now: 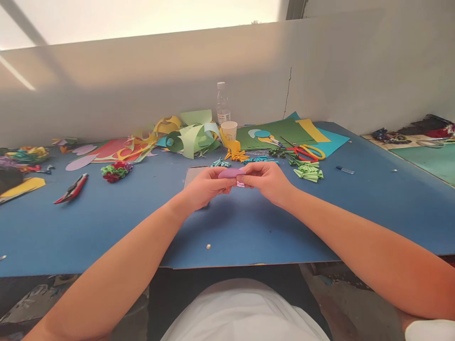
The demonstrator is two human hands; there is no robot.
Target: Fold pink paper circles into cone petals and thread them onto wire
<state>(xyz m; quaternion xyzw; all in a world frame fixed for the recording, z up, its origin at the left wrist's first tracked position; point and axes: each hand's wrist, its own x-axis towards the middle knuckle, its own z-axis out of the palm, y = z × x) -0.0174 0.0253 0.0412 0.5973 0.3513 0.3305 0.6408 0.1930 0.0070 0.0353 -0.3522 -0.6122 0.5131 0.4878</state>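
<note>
Between both hands, just above the blue table, is a purple piece of paper (229, 173) with a rounded outline. My left hand (208, 184) pinches its left side and my right hand (265, 179) its right side, where a folded paler edge shows below the thumb. The fingers behind the paper are partly hidden. Under my left hand lies a flat grey object (192, 175), mostly covered. Beyond the hands sit small rolled paper cones in orange (236, 156), blue (261, 160) and light green (309, 172).
Red-and-yellow scissors (308, 152) lie beside green paper sheets (284, 132). A paper cup (229, 130) and a plastic bottle (222, 104) stand near the wall among paper scraps (194, 137). Left are red-handled pliers (72, 190) and a curled-paper cluster (116, 171). A pen cap (344, 170) lies right.
</note>
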